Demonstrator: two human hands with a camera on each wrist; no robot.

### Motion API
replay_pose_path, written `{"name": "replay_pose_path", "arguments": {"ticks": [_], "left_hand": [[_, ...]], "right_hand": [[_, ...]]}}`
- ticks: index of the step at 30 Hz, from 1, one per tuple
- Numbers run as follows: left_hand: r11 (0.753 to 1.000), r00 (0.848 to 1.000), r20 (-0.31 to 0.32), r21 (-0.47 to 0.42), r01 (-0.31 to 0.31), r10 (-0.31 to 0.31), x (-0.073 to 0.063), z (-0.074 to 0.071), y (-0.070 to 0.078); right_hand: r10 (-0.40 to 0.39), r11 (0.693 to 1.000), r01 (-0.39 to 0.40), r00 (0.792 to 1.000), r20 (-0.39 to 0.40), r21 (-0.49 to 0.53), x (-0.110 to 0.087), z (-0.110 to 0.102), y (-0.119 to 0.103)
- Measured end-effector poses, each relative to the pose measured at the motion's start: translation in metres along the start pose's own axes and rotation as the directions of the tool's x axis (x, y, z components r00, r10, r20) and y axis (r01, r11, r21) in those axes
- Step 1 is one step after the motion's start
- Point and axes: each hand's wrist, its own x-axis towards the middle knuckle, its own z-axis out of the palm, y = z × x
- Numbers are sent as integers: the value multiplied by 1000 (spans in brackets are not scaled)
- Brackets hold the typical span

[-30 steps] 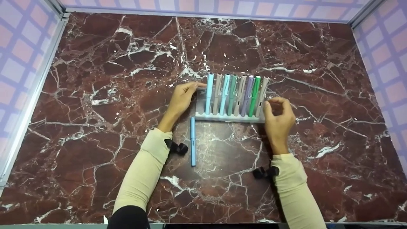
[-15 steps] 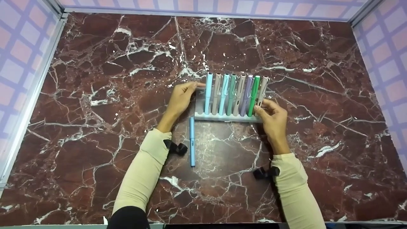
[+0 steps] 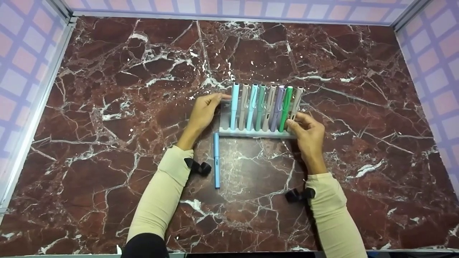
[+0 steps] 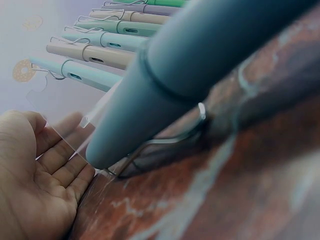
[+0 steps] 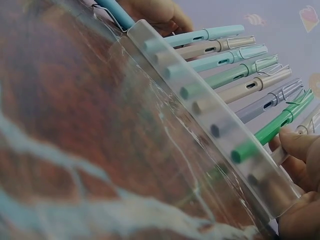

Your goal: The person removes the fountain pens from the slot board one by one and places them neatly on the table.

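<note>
A clear, frosted-base pen stand (image 3: 258, 134) holds an upright row of clip-capped pens: light blue (image 3: 234, 107), taupe, light blue, teal, taupe, purple (image 3: 277, 109), green (image 3: 285, 109) and taupe. My right hand (image 3: 310, 134) pinches the rightmost taupe pen (image 3: 295, 104) between thumb and fingers; in the right wrist view the thumb (image 5: 300, 142) lies against its barrel. At the stand's left end is my left hand (image 3: 204, 111), its loosely bent fingers (image 4: 67, 162) seen through the clear panel. A blue pen (image 3: 217, 161) lies on the table before the stand's left corner.
The tabletop (image 3: 125, 200) is dark red marble pattern with white veins. Patterned panels (image 3: 229, 7) border it at the back and both sides. Black wrist cameras sit on both sleeves.
My right hand has moved left from beside the stand's right end and now pinches the rightmost taupe pen. The left hand and the lying blue pen stay where they were.
</note>
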Motion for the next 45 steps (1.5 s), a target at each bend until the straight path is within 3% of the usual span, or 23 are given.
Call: {"name": "replay_pose_path", "arguments": {"ticks": [5, 11, 18, 28, 45], "left_hand": [[1000, 1000, 3, 27, -9, 9, 0, -2, 1], [996, 1000, -3, 86, -26, 27, 0, -3, 0], [998, 1000, -8, 56, -4, 4, 0, 0, 1], [1000, 1000, -3, 23, 2, -2, 1, 0, 0], [999, 1000, 4, 28, -17, 17, 0, 0, -1]], "right_hand": [[-25, 997, 26, 1000, -16, 74, 0, -1, 0], [2, 993, 1, 999, -32, 118, 4, -11, 0], [31, 982, -16, 996, -79, 190, 10, -35, -2], [31, 974, -2, 992, -123, 228, 15, -51, -1], [48, 981, -34, 997, -66, 191, 1, -54, -1]]}}
